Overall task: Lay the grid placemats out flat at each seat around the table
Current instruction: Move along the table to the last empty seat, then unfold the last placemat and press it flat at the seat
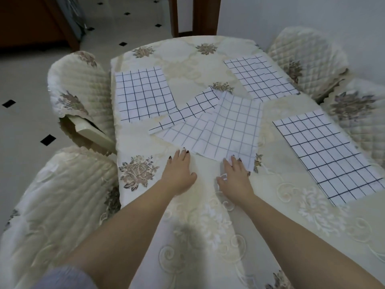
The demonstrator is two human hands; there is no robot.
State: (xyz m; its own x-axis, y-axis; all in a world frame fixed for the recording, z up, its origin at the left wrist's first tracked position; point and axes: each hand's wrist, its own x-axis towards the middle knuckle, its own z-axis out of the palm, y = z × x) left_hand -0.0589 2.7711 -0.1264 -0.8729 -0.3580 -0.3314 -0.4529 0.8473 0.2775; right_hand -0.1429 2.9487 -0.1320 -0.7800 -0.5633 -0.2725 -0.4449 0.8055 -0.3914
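Observation:
Three white grid placemats lie flat on the cream floral tablecloth (187, 236): one at the far left seat (143, 93), one at the far right seat (261, 77), one at the near right seat (331, 155). A loose heap of overlapping placemats (220, 126) sits in the middle, one of them (187, 111) angled out to the left. My left hand (180, 174) rests flat on the cloth, fingertips just short of the heap's near edge. My right hand (236, 176) lies flat with its fingertips on the heap's near corner.
Quilted floral chair covers ring the table: two on the left (81, 84) (54, 205), two on the right (306, 59) (358, 119). Tiled floor lies to the left and dark wooden door frames (205, 15) stand behind the table.

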